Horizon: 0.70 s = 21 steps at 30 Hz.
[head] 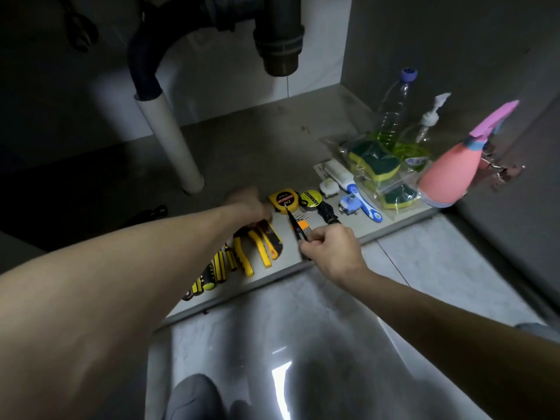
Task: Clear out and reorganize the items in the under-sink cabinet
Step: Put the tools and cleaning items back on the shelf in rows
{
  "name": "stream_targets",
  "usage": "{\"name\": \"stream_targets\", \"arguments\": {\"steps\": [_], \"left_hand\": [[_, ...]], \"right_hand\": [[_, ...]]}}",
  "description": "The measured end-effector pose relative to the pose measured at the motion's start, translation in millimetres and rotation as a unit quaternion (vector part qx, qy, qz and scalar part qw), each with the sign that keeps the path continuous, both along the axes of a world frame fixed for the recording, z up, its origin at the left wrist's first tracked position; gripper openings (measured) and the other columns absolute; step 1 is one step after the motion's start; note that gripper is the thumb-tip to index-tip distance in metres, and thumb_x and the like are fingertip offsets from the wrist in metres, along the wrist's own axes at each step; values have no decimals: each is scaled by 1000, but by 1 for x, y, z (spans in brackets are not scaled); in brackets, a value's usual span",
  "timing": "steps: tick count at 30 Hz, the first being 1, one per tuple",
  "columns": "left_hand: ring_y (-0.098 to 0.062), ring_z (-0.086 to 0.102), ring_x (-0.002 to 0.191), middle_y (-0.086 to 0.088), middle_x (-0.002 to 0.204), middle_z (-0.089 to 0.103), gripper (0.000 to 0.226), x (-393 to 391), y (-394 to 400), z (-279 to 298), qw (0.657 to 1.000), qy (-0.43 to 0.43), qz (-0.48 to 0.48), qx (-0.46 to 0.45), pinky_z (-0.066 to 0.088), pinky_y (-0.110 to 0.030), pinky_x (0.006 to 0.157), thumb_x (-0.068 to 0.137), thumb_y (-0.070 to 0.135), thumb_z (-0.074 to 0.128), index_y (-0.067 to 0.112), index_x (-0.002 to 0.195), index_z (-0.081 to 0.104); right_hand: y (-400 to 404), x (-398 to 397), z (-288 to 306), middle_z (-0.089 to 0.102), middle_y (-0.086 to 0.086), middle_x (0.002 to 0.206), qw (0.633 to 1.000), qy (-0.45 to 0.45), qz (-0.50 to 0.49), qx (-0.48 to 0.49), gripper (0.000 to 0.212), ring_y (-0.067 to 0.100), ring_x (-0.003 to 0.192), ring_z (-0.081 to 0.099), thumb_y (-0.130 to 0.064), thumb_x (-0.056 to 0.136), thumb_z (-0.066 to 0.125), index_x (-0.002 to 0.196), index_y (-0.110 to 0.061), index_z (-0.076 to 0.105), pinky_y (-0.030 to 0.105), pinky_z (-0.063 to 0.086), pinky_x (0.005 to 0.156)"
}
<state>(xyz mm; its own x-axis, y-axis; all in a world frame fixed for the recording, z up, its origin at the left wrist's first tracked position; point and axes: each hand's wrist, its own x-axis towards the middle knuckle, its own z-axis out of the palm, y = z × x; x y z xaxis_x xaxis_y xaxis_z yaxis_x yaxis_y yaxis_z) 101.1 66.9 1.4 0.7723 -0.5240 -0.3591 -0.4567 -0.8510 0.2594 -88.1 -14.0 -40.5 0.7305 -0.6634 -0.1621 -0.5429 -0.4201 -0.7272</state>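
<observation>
Step in hand, by my read: reorganizing, lining tools along cabinet floor (257, 140) front edge, centre frame. Right hand (328, 247) pinches slim black tool (295, 224), tip over tape measure (285, 200). Left hand (250, 204) curled on pliers (260, 237); exact grip unclear. Next: set black tool into gap beside pliers.

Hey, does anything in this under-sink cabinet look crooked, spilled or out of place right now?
Mostly tidy. The pink spray bottle at the right end leans sharply and overhangs the cabinet floor's front edge, unlike the upright clear bottle behind it. No spill is visible.

Tools (242, 256), perhaps sorted, along cabinet edge (394, 221)
</observation>
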Motion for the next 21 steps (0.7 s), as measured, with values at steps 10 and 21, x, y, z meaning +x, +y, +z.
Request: {"name": "stream_targets", "arguments": {"steps": [10,21], "left_hand": [[-20,55,113,-4,123,55,22,9,34,-7,973,-14,-195,-123,47,-35,99,92,18,68,18,114,70],[-20,57,115,-3,125,62,19,5,46,-17,958,-26,-264,-105,45,-34,99,97,18,62,17,110,76]], "right_hand": [[12,17,6,66,2,78,984,78,76,-143,28,23,75,64,-39,92,64,82,-14,69,38,56,73],[21,1,-8,65,-1,118,973,43,93,-208,36,21,102,63,-34,94,68,128,-24,67,31,47,78]]}}
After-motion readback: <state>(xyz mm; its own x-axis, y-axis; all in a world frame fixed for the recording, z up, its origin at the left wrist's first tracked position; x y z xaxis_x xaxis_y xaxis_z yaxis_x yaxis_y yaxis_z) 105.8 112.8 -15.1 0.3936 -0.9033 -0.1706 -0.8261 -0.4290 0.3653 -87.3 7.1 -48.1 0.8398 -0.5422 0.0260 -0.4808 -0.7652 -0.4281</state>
